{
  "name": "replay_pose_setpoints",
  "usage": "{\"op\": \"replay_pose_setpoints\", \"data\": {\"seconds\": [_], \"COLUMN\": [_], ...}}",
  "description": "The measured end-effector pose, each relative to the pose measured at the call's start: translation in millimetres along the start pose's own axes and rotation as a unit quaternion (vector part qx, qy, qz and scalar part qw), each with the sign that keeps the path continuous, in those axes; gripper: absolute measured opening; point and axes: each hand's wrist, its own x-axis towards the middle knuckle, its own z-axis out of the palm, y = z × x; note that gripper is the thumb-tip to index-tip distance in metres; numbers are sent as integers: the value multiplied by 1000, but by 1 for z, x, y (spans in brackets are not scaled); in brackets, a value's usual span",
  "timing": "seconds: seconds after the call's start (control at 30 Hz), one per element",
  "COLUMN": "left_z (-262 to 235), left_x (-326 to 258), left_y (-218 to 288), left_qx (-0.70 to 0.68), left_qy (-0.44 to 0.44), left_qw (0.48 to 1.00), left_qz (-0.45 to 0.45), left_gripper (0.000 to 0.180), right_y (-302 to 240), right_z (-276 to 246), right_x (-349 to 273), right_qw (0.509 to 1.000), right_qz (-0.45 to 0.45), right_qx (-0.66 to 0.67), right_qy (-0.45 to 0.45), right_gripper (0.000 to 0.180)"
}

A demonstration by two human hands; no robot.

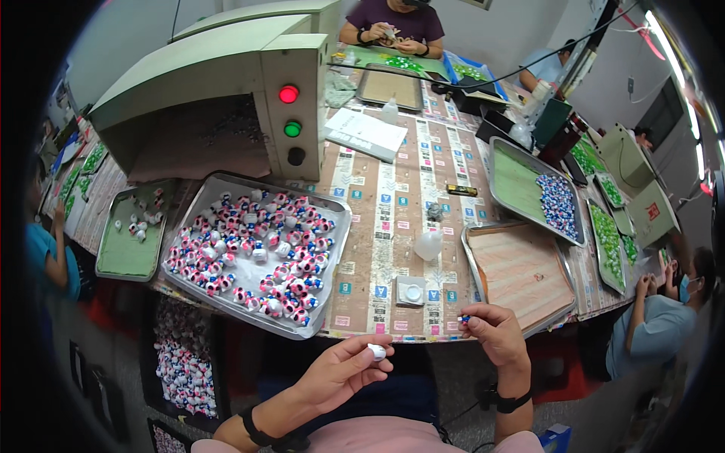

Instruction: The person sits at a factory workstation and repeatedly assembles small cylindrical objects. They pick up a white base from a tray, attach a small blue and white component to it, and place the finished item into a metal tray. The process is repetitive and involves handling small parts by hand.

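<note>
My left hand [340, 371] is closed around a small white toy part [376, 352], rounded like a figurine's head, just off the table's front edge. To its right, my right hand [495, 336] pinches a tiny blue-and-white piece [464, 319] between thumb and fingertips. The two parts are apart. On the table beyond them stands a small white block with a round dish [409, 291]. A metal tray [341, 226] at left holds many pink, white and blue figurines [283, 249]. Many small blue-and-white pieces [559, 204] fill one side of a green-lined tray [513, 175] at right.
A machine with an open tunnel [294, 83] stands behind the figurine tray. A squeeze bottle [428, 245], a yellow-black tube [461, 190] and a brown-lined tray [521, 264] lie ahead. A crate of figurines [185, 362] sits low at left. Other people work around the table.
</note>
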Motion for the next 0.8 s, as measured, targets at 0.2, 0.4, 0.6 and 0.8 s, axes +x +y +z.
{"op": "replay_pose_setpoints", "data": {"seconds": [0.2, 0.4, 0.6, 0.8], "left_z": [-5, -11, -19, -27], "left_x": [-3, -4, -3, -6], "left_y": [3, 2, -3, -7], "left_qx": [-22, -54, -50, -61], "left_qy": [-12, 3, 11, -17], "left_qw": [1000, 998, 999, 998], "left_qz": [8, 9, 6, 15], "left_gripper": [37, 36, 31, 29], "right_y": [7, 2, 3, 4], "right_z": [29, 52, 59, 71], "right_x": [6, 14, 33, 51], "right_qw": [997, 996, 919, 858], "right_qz": [35, -41, -189, -252], "right_qx": [41, -79, -340, -443], "right_qy": [-59, 23, 65, 55], "right_gripper": [27, 17, 13, 11]}}
